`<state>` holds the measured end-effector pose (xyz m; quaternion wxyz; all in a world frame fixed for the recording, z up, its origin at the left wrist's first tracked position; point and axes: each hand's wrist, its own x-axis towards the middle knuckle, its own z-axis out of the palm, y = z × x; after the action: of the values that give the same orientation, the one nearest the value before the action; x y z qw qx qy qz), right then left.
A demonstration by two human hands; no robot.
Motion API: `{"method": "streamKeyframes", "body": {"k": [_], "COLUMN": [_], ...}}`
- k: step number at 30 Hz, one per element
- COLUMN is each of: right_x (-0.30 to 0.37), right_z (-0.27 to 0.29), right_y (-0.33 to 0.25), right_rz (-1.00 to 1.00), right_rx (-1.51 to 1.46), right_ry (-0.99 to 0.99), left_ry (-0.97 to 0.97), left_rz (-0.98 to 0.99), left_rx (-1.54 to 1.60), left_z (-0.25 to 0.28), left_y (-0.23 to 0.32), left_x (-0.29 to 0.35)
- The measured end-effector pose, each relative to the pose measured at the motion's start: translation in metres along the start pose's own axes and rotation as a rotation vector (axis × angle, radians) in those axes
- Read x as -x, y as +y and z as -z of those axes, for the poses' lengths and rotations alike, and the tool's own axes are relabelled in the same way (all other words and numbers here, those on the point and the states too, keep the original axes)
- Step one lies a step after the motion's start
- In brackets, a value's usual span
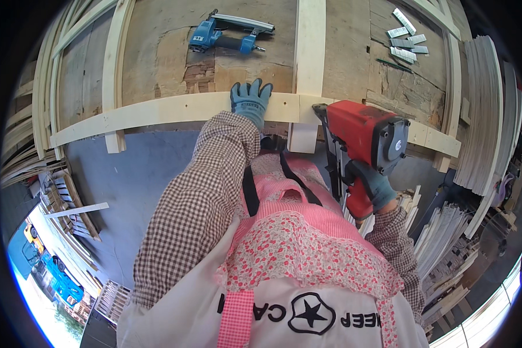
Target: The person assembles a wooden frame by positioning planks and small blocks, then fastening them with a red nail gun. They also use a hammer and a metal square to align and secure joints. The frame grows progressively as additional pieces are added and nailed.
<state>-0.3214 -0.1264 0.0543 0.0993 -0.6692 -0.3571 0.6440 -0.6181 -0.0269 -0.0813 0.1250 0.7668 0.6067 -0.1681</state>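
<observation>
My left hand (250,100), in a blue-grey glove, presses flat on a pale wooden rail (174,110) that runs across the near edge of the workbench. My right hand (372,184), also gloved, is shut on the grip of a red nail gun (362,136). The gun's nose sits at the joint where the rail meets an upright pale batten (310,46). My checked sleeves and pink apron fill the lower middle.
A blue nail gun (229,32) lies on the worn wooden bench top further back. Strips of nails (405,37) lie at the far right of the bench. Stacks of pale slats (490,116) stand to the right and more slats (446,232) below.
</observation>
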Motion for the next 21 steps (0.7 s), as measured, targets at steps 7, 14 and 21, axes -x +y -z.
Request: {"method": "streamKeyframes", "body": {"k": [7, 14, 21], "right_x": [-0.003, 0.002, 0.003], "right_z": [0.002, 0.001, -0.022], "right_y": [0.04, 0.044, -0.001], "right_rz": [0.192, 0.143, 0.473], "right_rx": [0.121, 0.237, 0.386], "right_ry": [0.101, 0.107, 0.146], "left_ry": [-0.085, -0.042, -0.079], "left_rz": [-0.005, -0.012, -0.024], "left_rx": [0.039, 0.022, 0.03], "left_z": [0.012, 0.006, 0.008], "left_y": [-0.004, -0.001, -0.003], "left_x": [-0.004, -0.002, 0.001]}}
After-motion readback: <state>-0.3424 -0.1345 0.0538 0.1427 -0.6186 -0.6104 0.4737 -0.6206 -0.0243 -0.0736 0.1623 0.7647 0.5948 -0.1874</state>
